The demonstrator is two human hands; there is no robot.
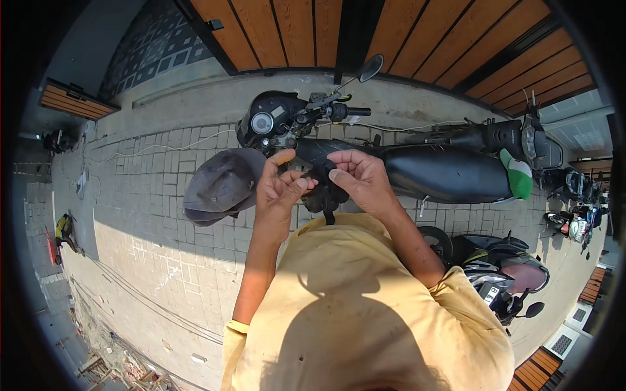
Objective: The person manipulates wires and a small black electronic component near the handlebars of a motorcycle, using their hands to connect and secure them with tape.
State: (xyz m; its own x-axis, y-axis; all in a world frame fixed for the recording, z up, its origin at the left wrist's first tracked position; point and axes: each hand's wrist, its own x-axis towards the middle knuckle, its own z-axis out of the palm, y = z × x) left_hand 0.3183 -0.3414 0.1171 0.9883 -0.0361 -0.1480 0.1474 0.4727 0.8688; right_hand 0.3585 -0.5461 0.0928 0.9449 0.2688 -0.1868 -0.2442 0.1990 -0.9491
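Observation:
Both hands are raised in front of my chest, above a black motorcycle (430, 171). My left hand (279, 189) has its thumb and some fingertips drawn together, with the index finger curved above them. What lies between those fingertips, if anything, is too small to make out. Close by on the right, my right hand (362, 179) is closed, thumb against curled fingers, at the edge of something dark that I cannot identify. A dark grey cap (223, 186) is beside the left wrist, near the motorcycle's front. The instrument cluster (263, 122) shows beyond my hands.
A green and white cap (518, 174) sits at the seat's tail. Another motorcycle (521, 270) stands at my right, with more parked farther off. Wooden-slat gates (287, 36) line the far side. A person (65, 233) is at the far left, on the paved ground (156, 189).

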